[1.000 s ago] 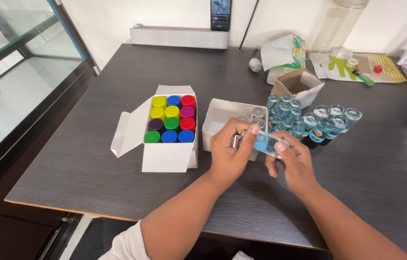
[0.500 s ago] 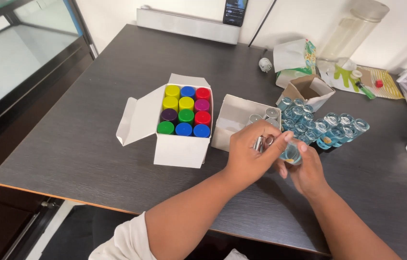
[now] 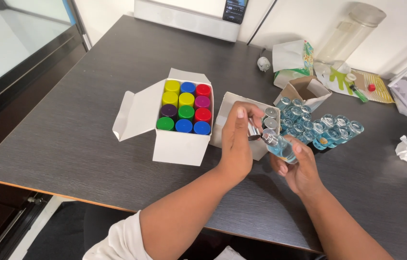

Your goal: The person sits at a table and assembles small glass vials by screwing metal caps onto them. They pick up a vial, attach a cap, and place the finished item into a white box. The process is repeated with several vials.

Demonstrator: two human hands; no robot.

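The right hand (image 3: 300, 166) wraps around a small glass bottle of blue liquid (image 3: 280, 147), fingers curled on its body, tilted with the neck toward 10 o'clock. The left hand (image 3: 239, 137) pinches a silver metal cap (image 3: 254, 131) between thumb and fingertips, right at the bottle's neck – touching or nearly so, I cannot tell which.

The bottle looks light, rigid and smooth – glass, so likely fragile and slippery if wet; the body seems the safest place to hold it, since the neck is thin. The cap is tiny and stiff, best taken at its sides.

At 9 o'clock from the hands stands an open white box (image 3: 179, 144) with twelve coloured caps showing: three yellow, three blue, two red, two green, one purple, one magenta. Just behind the left hand lies a second, shallower white carton (image 3: 227, 108); two silver caps (image 3: 271, 118) show in it, the rest is hidden. At 1 o'clock a cluster of like blue bottles (image 3: 319, 126) stands on the dark desk (image 3: 92, 96) – roughly twenty, too crowded to count exactly. One small brown carton (image 3: 304, 91) sits open behind them
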